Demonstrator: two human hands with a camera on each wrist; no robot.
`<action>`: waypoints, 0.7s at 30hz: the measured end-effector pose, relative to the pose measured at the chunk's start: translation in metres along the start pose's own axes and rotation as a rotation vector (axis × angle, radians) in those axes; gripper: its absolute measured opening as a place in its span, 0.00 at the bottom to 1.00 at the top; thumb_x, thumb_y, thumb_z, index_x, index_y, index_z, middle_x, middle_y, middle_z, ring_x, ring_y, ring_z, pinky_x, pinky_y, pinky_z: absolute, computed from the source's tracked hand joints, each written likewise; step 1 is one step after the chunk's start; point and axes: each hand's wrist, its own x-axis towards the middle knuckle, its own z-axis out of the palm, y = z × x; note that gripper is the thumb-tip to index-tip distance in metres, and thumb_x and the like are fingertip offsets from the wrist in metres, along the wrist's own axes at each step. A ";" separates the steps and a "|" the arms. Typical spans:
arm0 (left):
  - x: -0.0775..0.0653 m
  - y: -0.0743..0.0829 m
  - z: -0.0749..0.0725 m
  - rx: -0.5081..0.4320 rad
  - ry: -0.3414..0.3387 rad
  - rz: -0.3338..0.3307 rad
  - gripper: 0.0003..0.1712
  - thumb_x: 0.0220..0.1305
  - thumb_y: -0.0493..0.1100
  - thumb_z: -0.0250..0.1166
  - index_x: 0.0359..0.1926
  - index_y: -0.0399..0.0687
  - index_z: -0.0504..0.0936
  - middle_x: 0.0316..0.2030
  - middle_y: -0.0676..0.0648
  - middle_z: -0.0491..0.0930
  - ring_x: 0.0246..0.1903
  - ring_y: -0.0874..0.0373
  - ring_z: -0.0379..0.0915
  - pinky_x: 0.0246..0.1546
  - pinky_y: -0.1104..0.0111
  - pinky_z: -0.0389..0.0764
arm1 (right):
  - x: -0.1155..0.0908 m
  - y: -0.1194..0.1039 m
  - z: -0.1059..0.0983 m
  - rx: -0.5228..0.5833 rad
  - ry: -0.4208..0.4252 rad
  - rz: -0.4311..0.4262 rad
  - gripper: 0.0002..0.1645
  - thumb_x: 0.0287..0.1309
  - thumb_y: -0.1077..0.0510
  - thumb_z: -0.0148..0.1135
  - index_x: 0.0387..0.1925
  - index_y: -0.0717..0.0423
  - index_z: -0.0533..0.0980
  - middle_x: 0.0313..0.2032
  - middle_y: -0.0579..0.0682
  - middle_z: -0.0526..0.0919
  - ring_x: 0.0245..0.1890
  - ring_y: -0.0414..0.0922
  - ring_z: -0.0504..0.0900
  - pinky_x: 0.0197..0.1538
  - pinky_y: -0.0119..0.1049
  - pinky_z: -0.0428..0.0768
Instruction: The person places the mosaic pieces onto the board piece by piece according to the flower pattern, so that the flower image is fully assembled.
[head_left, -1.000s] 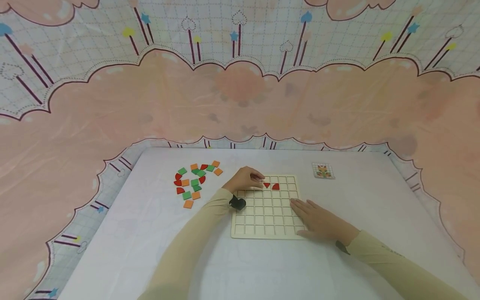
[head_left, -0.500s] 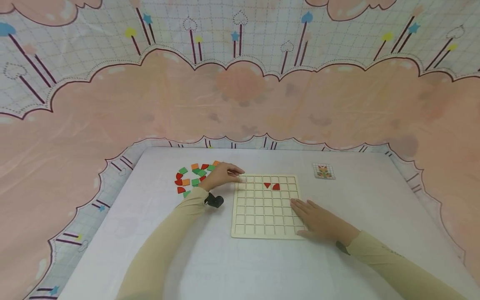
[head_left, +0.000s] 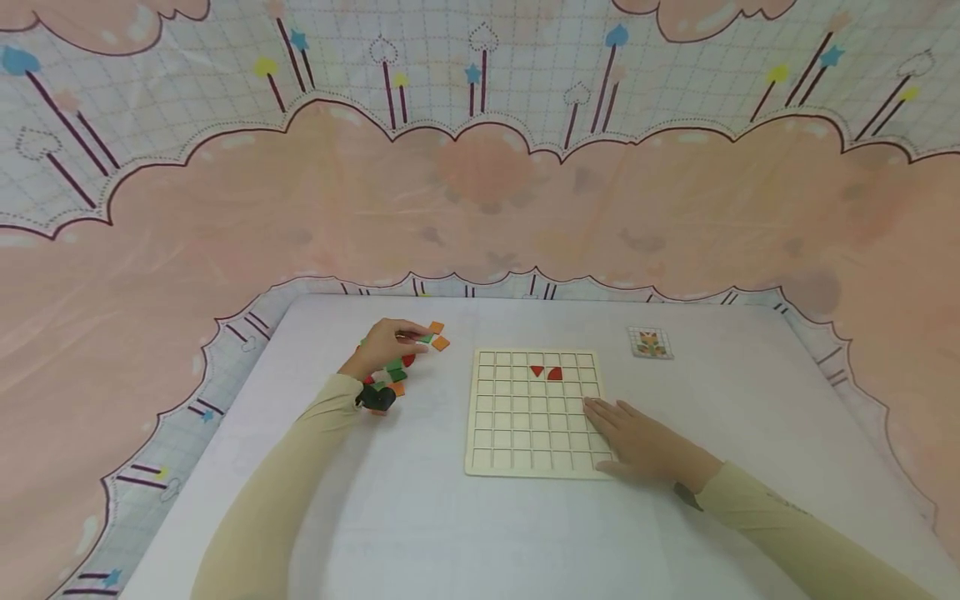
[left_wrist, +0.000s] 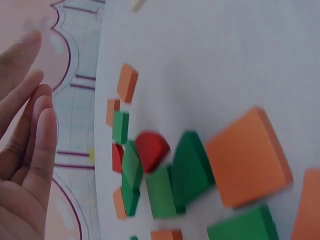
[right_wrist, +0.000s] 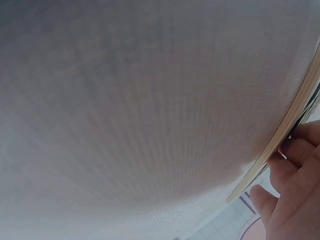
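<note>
My left hand (head_left: pixel 384 345) hovers over the loose coloured pieces at the left, with its fingers fairly straight and apart from them. In the left wrist view nothing shows between those fingers (left_wrist: pixel 46 132). Below it lie orange squares (left_wrist: pixel 247 157), green pieces (left_wrist: pixel 189 167) and red rounded pieces (left_wrist: pixel 151 150), some hidden by the hand in the head view. A pale wooden grid board (head_left: pixel 521 437) lies in the middle, bearing a red triangle (head_left: pixel 537 371) and a red quarter-circle (head_left: pixel 555 374). My right hand (head_left: pixel 647 442) rests on the board's right edge, fingers extended.
A small pattern card (head_left: pixel 649 342) with a flower-like design lies at the back right of the white-covered table (head_left: pixel 480 542). Patterned cloth (head_left: pixel 480 208) hangs behind the table's far edge.
My left hand has moved left from above the board to over the loose pieces. The right hand stays at the board's edge, and both red pieces on the grid remain where they were.
</note>
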 end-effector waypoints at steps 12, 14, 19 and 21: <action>-0.007 -0.034 -0.013 0.069 0.013 -0.106 0.18 0.56 0.41 0.68 0.47 0.39 0.82 0.45 0.38 0.81 0.44 0.49 0.76 0.47 0.60 0.78 | -0.001 0.001 0.002 0.008 0.015 0.005 0.49 0.61 0.33 0.49 0.72 0.59 0.50 0.73 0.54 0.52 0.72 0.51 0.53 0.71 0.51 0.55; -0.007 -0.039 -0.011 0.082 0.009 -0.114 0.17 0.56 0.40 0.68 0.46 0.39 0.83 0.43 0.39 0.81 0.42 0.51 0.76 0.45 0.62 0.78 | -0.001 0.002 0.003 -0.003 0.016 0.008 0.49 0.61 0.33 0.48 0.72 0.59 0.49 0.73 0.54 0.52 0.72 0.50 0.53 0.71 0.50 0.54; -0.008 -0.045 -0.005 0.107 0.015 -0.143 0.16 0.54 0.41 0.70 0.44 0.40 0.84 0.39 0.42 0.82 0.38 0.54 0.76 0.41 0.66 0.77 | -0.001 0.002 0.003 -0.001 0.025 -0.003 0.49 0.62 0.33 0.48 0.71 0.60 0.50 0.72 0.55 0.52 0.72 0.51 0.53 0.71 0.50 0.55; -0.007 -0.046 -0.003 0.131 0.027 -0.139 0.16 0.53 0.41 0.70 0.43 0.40 0.85 0.37 0.43 0.82 0.37 0.55 0.76 0.40 0.66 0.77 | -0.001 0.002 0.003 0.008 0.025 -0.009 0.48 0.62 0.33 0.48 0.71 0.60 0.51 0.72 0.55 0.53 0.72 0.52 0.54 0.71 0.51 0.55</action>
